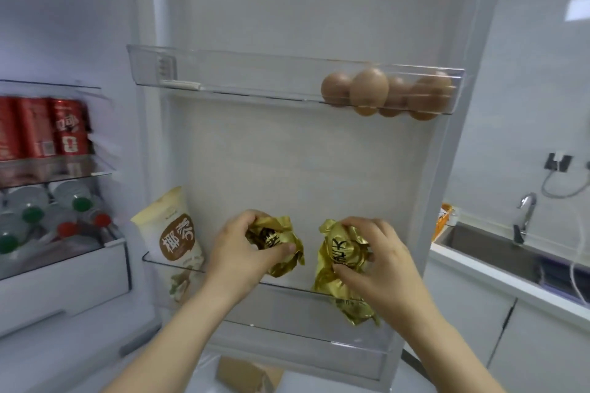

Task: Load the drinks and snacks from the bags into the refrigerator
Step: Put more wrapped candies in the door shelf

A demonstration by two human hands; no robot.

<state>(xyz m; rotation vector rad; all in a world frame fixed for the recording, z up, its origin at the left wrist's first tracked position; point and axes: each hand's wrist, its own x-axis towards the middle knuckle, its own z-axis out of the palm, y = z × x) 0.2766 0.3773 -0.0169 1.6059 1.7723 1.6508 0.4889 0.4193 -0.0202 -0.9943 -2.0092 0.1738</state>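
Note:
The refrigerator door stands open in front of me. My left hand point(245, 246) grips a crumpled gold snack packet point(281, 242) just above the clear lower door shelf point(287, 292). My right hand point(380, 262) holds a second gold snack packet point(335, 277), whose lower end reaches down into that same shelf. A cream pouch with a brown label point(175, 233) stands at the shelf's left end.
Several brown eggs point(383, 91) fill the right end of the upper door shelf point(223, 73). Red cans point(44, 128) line a glass shelf inside; capped bottles point(48, 217) lie in the drawer below. A brown bag point(245, 373) lies on the floor. A sink and tap point(523, 217) are at right.

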